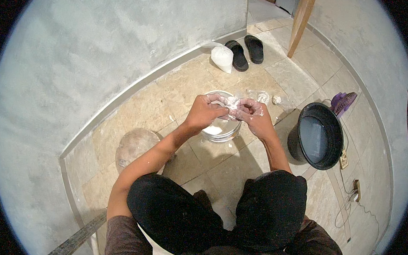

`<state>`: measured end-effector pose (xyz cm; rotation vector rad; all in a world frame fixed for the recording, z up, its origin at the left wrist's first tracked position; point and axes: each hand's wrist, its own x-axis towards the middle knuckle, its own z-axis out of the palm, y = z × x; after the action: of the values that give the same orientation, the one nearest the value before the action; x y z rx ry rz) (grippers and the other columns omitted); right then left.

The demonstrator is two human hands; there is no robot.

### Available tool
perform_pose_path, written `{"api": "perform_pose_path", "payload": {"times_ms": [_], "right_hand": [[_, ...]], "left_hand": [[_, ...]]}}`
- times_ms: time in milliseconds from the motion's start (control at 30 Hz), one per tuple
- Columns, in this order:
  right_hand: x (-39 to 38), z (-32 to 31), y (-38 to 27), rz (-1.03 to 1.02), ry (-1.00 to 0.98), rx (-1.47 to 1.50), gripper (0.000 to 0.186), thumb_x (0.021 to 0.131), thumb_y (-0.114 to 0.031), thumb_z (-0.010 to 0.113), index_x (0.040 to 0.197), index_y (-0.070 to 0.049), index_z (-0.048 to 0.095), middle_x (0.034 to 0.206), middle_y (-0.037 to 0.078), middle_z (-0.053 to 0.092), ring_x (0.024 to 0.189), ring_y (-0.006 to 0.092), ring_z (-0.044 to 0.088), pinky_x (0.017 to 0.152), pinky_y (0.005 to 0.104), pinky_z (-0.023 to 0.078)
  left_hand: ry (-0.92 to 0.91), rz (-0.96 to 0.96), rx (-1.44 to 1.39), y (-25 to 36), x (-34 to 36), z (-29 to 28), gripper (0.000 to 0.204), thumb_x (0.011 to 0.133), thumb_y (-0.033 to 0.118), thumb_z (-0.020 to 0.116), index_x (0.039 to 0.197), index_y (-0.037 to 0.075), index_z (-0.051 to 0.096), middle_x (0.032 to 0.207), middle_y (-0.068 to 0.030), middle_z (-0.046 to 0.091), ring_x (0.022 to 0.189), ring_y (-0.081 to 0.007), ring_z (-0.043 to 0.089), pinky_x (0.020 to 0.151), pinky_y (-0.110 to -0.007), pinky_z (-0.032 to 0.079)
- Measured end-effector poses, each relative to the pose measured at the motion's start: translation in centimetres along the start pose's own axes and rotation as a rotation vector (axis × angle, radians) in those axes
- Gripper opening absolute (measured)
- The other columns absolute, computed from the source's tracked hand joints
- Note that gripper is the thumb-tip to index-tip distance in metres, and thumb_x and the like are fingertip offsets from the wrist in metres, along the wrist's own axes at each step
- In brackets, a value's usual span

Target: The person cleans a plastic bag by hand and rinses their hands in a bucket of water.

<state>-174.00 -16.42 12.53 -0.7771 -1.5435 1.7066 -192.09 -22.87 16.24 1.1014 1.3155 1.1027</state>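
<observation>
A lump of white paste [232,101] is pinched between the fingertips of my two hands. My left hand [206,111] grips it from the left, its fingers bent and smeared white. From the right, my right hand [254,116] closes its thumb and fingers on the same lump, also coated in white. Both hands are above a round whitish tub [220,138] on the floor, and they hide part of its opening. White material [218,126] shows inside the tub.
Beyond the tub lie white clumps [263,97], a tied bag of white powder [222,59] and black slippers [238,56]. A black bucket of cloudy water [314,138] stands right, beside a purple object [342,104] and cables [343,215]. A round wooden piece [134,148] sits left.
</observation>
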Motion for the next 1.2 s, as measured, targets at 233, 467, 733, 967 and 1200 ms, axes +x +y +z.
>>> {"api": "perform_pose_path", "payload": {"times_ms": [233, 467, 733, 967, 1200], "right_hand": [[-0.2, -1.1, -1.0, -0.002, 0.06, 0.1, 0.018, 0.082, -0.009, 0.07, 0.095, 0.001, 0.062, 0.078, 0.003, 0.063, 0.071, 0.0082, 0.058, 0.065, 0.0228, 0.048], [-0.3, -0.1, -1.0, 0.045, -0.015, 0.247, 0.016, 0.082, -0.007, 0.07, 0.091, -0.001, 0.059, 0.084, 0.004, 0.064, 0.072, 0.0083, 0.058, 0.065, 0.0213, 0.048], [0.0, 0.0, 0.4, 0.034, 0.063, 0.112, 0.016, 0.077, -0.001, 0.072, 0.09, 0.001, 0.065, 0.085, 0.006, 0.066, 0.077, 0.0108, 0.06, 0.07, 0.0247, 0.048], [-0.2, 0.4, -0.4, -0.013, 0.141, -0.005, 0.015, 0.079, -0.003, 0.07, 0.092, 0.003, 0.065, 0.083, 0.005, 0.064, 0.073, 0.0118, 0.059, 0.069, 0.0254, 0.048], [-0.3, 0.2, -0.7, -0.123, 0.232, -0.233, 0.02, 0.079, -0.005, 0.067, 0.098, 0.001, 0.064, 0.089, 0.008, 0.061, 0.075, 0.0145, 0.059, 0.068, 0.0284, 0.049]], "left_hand": [[-0.09, -0.012, -0.495, 0.0, 0.4, 0.5, 0.028, 0.089, 0.006, 0.059, 0.114, -0.004, 0.053, 0.11, -0.0127, 0.061, 0.096, -0.0195, 0.064, 0.082, -0.03, 0.054], [-0.085, -0.069, -0.31, -2.8, 1.2, -0.1, 0.03, 0.092, 0.008, 0.055, 0.119, -0.006, 0.051, 0.109, -0.0136, 0.061, 0.097, -0.0183, 0.063, 0.082, -0.029, 0.053], [-0.048, -0.014, -0.267, -4.2, 1.2, 0.3, 0.027, 0.091, 0.006, 0.057, 0.115, -0.006, 0.055, 0.105, -0.0111, 0.063, 0.091, -0.0164, 0.064, 0.079, -0.027, 0.053], [-0.052, 0.009, -0.106, -3.3, 0.9, 0.3, 0.026, 0.091, 0.011, 0.059, 0.112, -0.004, 0.059, 0.098, -0.0086, 0.066, 0.082, -0.013, 0.063, 0.076, -0.025, 0.052], [-0.015, 0.054, -0.018, -1.1, 0.7, 1.0, 0.029, 0.087, 0.014, 0.066, 0.107, -0.006, 0.06, 0.093, -0.0085, 0.066, 0.083, -0.0118, 0.063, 0.074, -0.024, 0.051]]}}
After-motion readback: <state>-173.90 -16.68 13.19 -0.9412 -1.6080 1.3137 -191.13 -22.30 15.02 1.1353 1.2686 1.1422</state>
